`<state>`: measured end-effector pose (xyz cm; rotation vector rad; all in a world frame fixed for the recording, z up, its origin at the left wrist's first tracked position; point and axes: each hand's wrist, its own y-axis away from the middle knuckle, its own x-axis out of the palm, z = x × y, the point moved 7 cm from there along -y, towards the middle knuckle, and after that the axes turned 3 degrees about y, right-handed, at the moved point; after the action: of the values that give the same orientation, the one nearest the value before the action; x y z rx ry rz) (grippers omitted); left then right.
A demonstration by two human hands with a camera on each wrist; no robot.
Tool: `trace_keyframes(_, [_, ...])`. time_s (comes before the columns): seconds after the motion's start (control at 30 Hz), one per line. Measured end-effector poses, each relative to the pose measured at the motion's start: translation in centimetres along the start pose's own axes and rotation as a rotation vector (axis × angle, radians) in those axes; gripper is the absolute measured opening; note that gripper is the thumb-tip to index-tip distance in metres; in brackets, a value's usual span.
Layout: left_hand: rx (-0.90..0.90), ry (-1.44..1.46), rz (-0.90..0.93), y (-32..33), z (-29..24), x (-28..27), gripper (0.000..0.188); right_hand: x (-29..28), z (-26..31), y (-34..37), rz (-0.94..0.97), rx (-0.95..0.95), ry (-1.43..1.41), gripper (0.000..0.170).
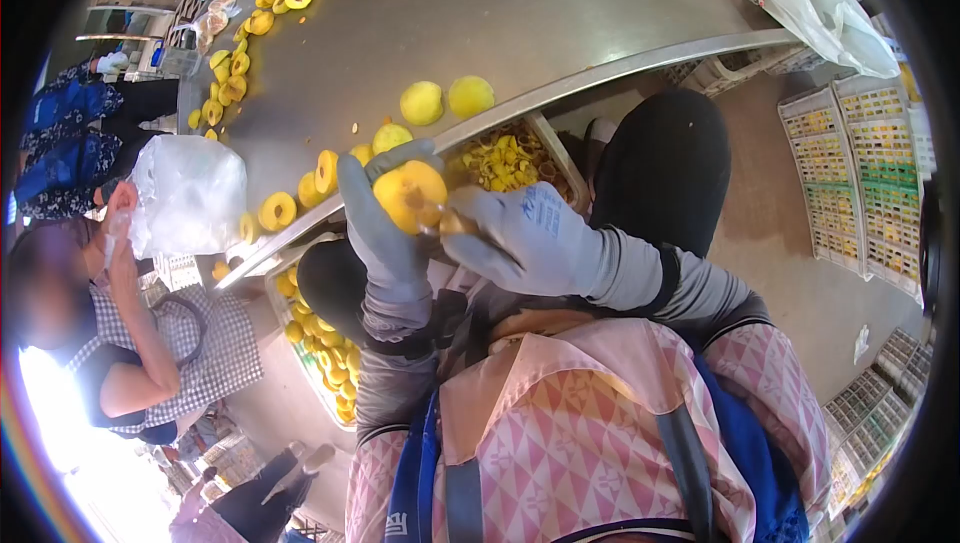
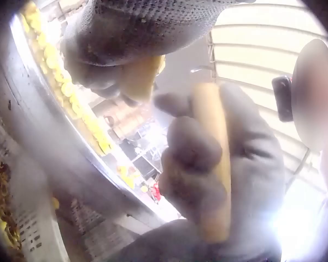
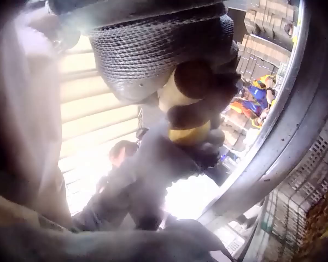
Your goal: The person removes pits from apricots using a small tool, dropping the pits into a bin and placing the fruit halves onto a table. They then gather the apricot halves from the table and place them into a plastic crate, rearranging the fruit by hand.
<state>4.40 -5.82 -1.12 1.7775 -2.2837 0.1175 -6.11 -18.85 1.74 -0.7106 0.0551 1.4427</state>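
Note:
A yellow peach half [image 1: 408, 199], cut face up with a brown hollow in its middle, lies in my gloved left hand [image 1: 378, 253], held by fingers and thumb. My gloved right hand [image 1: 535, 243] grips a small tool by its round wooden handle [image 2: 212, 164]. Its thin metal end [image 2: 201, 69] shows beyond the fist, and in the head view it is at the peach's right edge, blurred. In the right wrist view the peach half [image 3: 190, 134] sits right below the right hand [image 3: 158, 65]. Whole peaches [image 1: 422, 103] and cut halves [image 1: 277, 211] lie along the table edge.
The metal table [image 1: 390, 23] has a raised rim in front of me. Below it stand a crate of yellow scraps [image 1: 505, 158] and a crate of peach halves [image 1: 325, 363]. A person with a plastic bag [image 1: 190, 193] stands at left. Stacked crates [image 1: 850, 173] stand at right.

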Motion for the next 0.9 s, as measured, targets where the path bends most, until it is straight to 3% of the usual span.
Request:
trace_keyframes(0.1, [0.087, -0.133, -0.026, 0.6, -0.7, 0.7, 0.057, -0.3, 0.3, -0.1, -0.192, -0.048, 0.178, 0.014])
trace_keyframes(0.2, [0.126, -0.173, -0.038, 1.0, -0.9, 0.7, 0.063, 0.1, -0.1, -0.4, -0.205, -0.029, 0.179, 0.011])
trace_keyframes(0.5, [0.203, -0.183, -0.076, 1.6, -1.1, 1.8, 0.056, 0.8, -1.0, -0.4, -0.148, 0.061, 0.088, 0.016])
trace_keyframes(0.6, [0.298, -0.3, -0.062, 1.8, -1.4, 2.0, 0.053, 1.9, -2.1, -0.2, -0.04, 0.204, -0.083, 0.019])
trace_keyframes(0.83, [0.198, -0.256, 0.038, 1.4, -1.7, 1.9, 0.055, 1.0, -1.1, -0.3, -0.111, 0.012, 0.146, 0.021])
trace_keyframes(0.9, [0.241, -0.366, 0.048, 1.3, -2.1, 1.9, 0.061, 0.8, -0.9, -0.3, -0.13, -0.023, 0.133, 0.02])
